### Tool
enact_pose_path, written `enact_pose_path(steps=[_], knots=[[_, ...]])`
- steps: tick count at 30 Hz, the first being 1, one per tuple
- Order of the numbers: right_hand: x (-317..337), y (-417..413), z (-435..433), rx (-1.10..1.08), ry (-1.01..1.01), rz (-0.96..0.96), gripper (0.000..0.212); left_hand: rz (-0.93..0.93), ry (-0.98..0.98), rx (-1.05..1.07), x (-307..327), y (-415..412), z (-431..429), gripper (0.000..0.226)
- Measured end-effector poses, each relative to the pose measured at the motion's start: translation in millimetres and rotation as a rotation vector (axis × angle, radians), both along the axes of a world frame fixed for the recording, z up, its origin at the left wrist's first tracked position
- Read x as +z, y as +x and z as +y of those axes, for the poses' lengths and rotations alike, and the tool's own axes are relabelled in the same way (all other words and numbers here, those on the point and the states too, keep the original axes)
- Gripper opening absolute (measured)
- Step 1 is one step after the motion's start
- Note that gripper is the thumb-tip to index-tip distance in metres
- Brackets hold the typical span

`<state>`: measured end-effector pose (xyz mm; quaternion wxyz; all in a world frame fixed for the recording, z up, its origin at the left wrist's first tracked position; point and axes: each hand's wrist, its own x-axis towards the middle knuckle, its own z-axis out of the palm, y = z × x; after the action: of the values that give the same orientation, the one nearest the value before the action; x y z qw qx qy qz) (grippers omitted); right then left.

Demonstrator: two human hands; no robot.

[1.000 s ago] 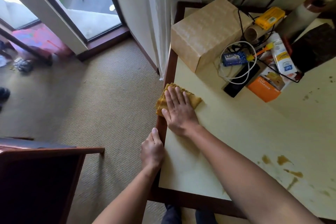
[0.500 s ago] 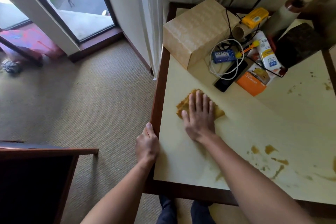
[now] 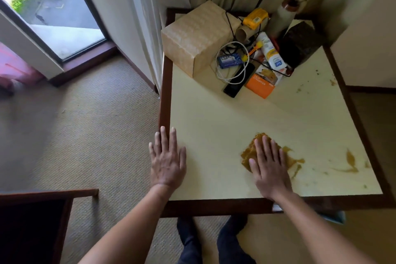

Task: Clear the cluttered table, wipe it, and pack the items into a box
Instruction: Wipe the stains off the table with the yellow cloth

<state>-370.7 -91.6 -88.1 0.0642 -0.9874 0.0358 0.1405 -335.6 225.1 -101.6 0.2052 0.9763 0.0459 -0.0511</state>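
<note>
Here's our yellow-brown cloth (image 3: 247, 156), lower centre-right of the frame, lying flat on the table (image 3: 214, 118). Our right hand (image 3: 270, 169) is spread over it, fingers straight, pressing rather than gripping. The cloth looks soft, light and floppy, so we judge it will bunch if shoved from one edge. A flat palm over its middle should drive it best, and a pinch at a corner would lift it. Damp or dry? We can't tell from here.

Brown smears (image 3: 350, 159) run from just right of the cloth toward the right edge. Our left hand (image 3: 168, 159) lies flat and relaxed on the table's left rim, holding nothing.

At top centre the cardboard box (image 3: 192, 36) stands beside the clutter, with the white cable (image 3: 232, 60), orange carton (image 3: 259, 87) and lotion bottle (image 3: 270, 53) not yet packed.
</note>
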Motion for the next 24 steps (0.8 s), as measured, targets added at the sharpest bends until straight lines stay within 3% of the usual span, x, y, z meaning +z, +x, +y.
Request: enact_pose_path(steps=[3,9,14,19,22,24], knots=[[-2,22,30,-0.165,0.007,-0.001,0.072,0.008,0.013,-0.03,-1,-1,0,0.066],[2,-12,140,0.288,0.096,-0.013,0.069,-0.012,-0.087,0.013,-6,0,8,0.069],[4,-33,70,0.405,0.12,-0.016,0.069,-0.039,0.031,-0.005,-7,-14,-7,0.068],[3,-10,-73,0.218,0.02,0.005,0.069,-0.021,0.002,-0.079,5,-37,-87,0.068],[4,29,-141,-0.037,-0.031,0.011,0.074,0.047,0.012,-0.07,0,-53,-130,0.068],[3,49,-143,-0.201,-0.032,0.007,0.077,0.081,0.087,-0.066,-4,-58,-141,0.069]])
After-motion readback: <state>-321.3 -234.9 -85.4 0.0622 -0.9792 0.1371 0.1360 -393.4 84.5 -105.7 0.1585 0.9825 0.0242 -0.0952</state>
